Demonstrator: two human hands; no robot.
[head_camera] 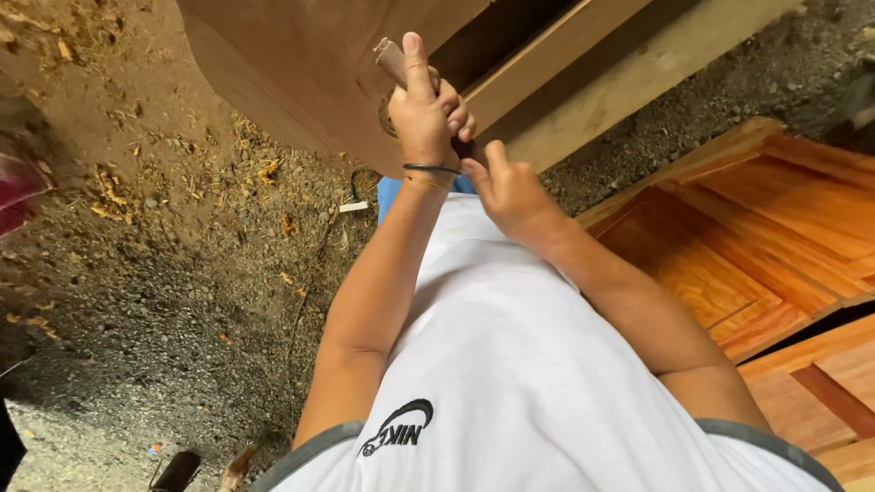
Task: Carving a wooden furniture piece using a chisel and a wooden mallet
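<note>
White shirt fabric [519, 364] fills the lower part of the head view, with both forearms reaching up and away from it toward a large brown wooden panel [292, 64] that leans over the dirt floor [137, 255].

Left hand [424, 114] is closed tight around a short wooden handle [392, 59], thumb stretched straight up along it; a dark band [433, 169] circles that wrist. Whether the handle's end touches the panel I cannot tell, because the fist hides the working end. Right hand [510, 191] sits just beside and below the left, fingers curled and thumb raised, pinching something dark and small [463, 148] at the base of the left fist; what it is cannot be made out.

Risks, as I judge them: the two hands are packed close, so a slip of the tool along the panel's edge could drive it into the right fingers. The panel looks propped rather than clamped and may shift under pressure. Varnished orange door panels [756, 228] lie near on the right, where a dropped tool could mar them.
</note>
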